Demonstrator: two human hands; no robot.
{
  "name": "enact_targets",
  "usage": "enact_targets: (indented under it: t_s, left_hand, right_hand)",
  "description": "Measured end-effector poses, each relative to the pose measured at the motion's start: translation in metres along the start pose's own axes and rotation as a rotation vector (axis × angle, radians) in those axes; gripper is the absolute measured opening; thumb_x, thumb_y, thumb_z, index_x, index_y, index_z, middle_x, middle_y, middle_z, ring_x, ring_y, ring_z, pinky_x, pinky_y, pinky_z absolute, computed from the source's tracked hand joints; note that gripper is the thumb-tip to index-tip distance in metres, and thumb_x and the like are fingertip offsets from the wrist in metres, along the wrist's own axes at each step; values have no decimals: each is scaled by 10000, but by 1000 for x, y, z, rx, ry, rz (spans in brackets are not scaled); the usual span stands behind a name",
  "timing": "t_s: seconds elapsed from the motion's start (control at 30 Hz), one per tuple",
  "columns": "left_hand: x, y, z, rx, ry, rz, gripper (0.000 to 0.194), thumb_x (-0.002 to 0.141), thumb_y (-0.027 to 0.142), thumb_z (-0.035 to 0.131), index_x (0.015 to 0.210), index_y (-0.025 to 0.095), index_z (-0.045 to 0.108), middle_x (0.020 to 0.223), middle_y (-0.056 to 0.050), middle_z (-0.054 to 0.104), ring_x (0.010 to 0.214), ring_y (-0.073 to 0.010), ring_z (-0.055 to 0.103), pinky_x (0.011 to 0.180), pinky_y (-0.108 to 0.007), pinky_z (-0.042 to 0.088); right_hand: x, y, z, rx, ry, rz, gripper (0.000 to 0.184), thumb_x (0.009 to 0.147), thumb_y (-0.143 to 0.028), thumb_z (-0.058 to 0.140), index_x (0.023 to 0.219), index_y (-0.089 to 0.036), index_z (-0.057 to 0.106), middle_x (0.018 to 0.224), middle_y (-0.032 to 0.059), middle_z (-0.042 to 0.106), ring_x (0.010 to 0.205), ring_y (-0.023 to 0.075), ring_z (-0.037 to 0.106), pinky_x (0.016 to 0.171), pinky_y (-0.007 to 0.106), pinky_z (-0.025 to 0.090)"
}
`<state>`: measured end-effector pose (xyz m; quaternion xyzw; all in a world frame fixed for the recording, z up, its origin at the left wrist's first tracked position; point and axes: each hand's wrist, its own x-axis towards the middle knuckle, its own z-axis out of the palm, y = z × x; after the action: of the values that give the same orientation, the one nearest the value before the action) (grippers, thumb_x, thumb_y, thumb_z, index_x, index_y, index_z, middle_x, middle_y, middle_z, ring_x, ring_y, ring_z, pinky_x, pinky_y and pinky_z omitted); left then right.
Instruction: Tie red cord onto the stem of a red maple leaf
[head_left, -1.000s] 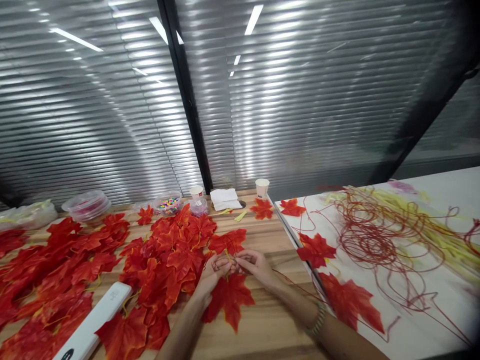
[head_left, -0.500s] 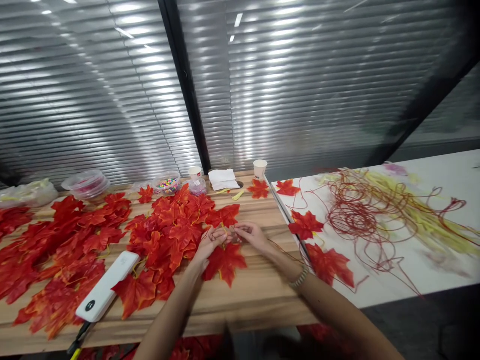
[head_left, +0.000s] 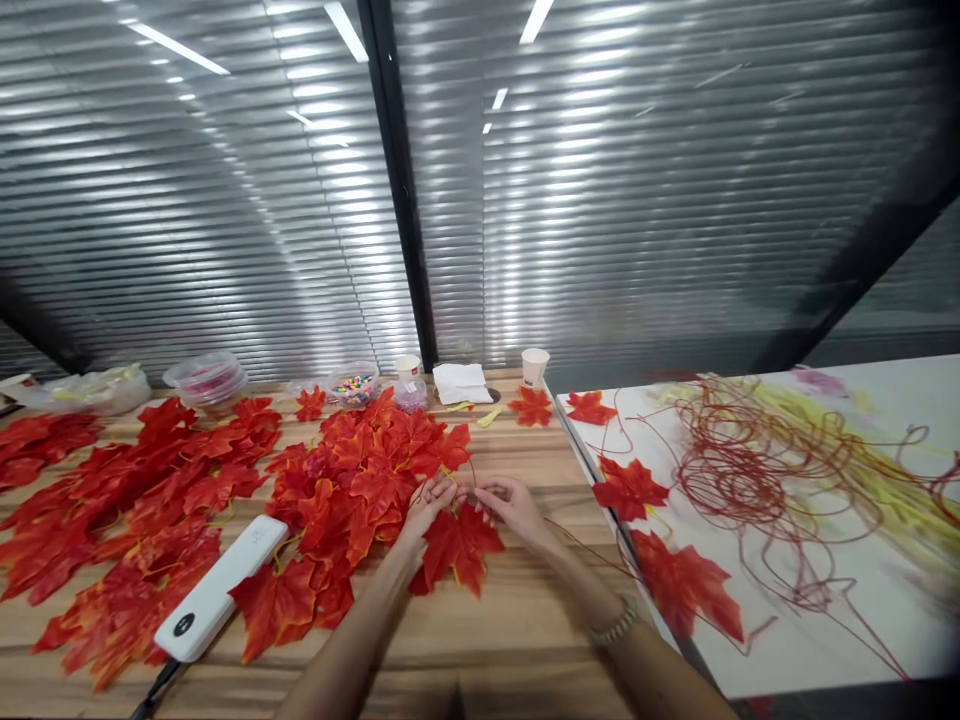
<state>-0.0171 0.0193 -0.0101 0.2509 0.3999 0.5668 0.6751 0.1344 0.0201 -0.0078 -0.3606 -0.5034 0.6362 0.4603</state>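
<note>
My left hand (head_left: 430,505) is closed in a pinch at the yellow stem of a red artificial maple leaf (head_left: 463,548), which hangs below the fingers. Facing it, my right hand (head_left: 513,508) has thumb and fingers pressed together on a thin red cord (head_left: 472,468) that rises in a small loop. The fingertips of both hands almost meet, and the exact crossing of cord and stem is too small to make out. Just left of my hands lies a heap of red maple leaves (head_left: 379,480). More cord runs from under my right wrist toward the white table.
A white power bank (head_left: 221,588) with a cable lies among leaves on the left. Paper cups (head_left: 535,367), a tub of coloured beads (head_left: 355,387), plastic containers (head_left: 206,378) and white paper (head_left: 460,383) line the back. Tangled red cord (head_left: 731,470) and yellow strips (head_left: 847,440) cover the white table (head_left: 817,655).
The view has tilted up a little. A loop of red cord now stands up above my right fingers. Both hands stay close together at the leaf stem.
</note>
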Motion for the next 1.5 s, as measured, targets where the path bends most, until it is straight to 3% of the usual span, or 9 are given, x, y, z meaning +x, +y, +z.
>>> enact_targets:
  t_s: [0.33,0.5,0.7,0.93,1.1,1.3,1.5]
  left_hand:
    - [1,7,-7,17,-67,-92,416,461,143,800,797,119,556,723,-36,668,669,-172,648,643,-250,523]
    - [-7,14,-3,9,-40,-77,388,487,150,793,799,108,566,753,-48,672,687,-150,643,663,-223,513]
    - [-8,13,1,-5,-22,-141,442,415,112,816,752,101,530,729,-65,673,623,-150,640,602,-216,518]
    - [-10,7,-3,-61,2,-170,442,490,55,775,840,129,517,745,-48,662,659,-143,637,644,-226,510]
    - [-10,8,-4,12,-87,-152,375,505,145,786,801,114,558,729,-45,650,623,-129,618,613,-210,486]
    - [-2,7,-5,76,-122,-167,392,531,224,778,868,117,609,681,-37,632,574,-115,591,582,-207,453]
    - [-8,3,-1,146,-205,-95,283,626,286,713,839,120,631,613,-17,582,521,-82,524,541,-184,386]
  right_hand:
    - [-1,-1,-8,5,162,9,386,646,-475,642,799,-122,615,525,-3,580,393,83,475,377,196,358]
    - [0,9,-1,-16,148,-9,337,646,-462,650,693,-130,626,482,-10,555,385,71,442,392,193,344]
    - [-3,14,8,-26,148,-31,341,664,-467,634,724,-132,635,516,10,578,427,86,463,413,198,356]
    - [-4,9,2,-5,136,65,324,636,-446,662,733,-141,617,550,12,592,478,97,500,454,201,367]
    - [-3,9,3,18,86,58,297,620,-405,687,748,-149,606,586,14,602,516,110,526,475,206,386]
    - [-8,13,7,-59,35,-50,243,705,-382,620,769,-149,595,643,37,611,570,126,541,507,225,421]
    - [-10,-3,-4,-170,97,-106,248,749,-390,574,775,-144,592,615,35,602,538,125,526,493,224,406]
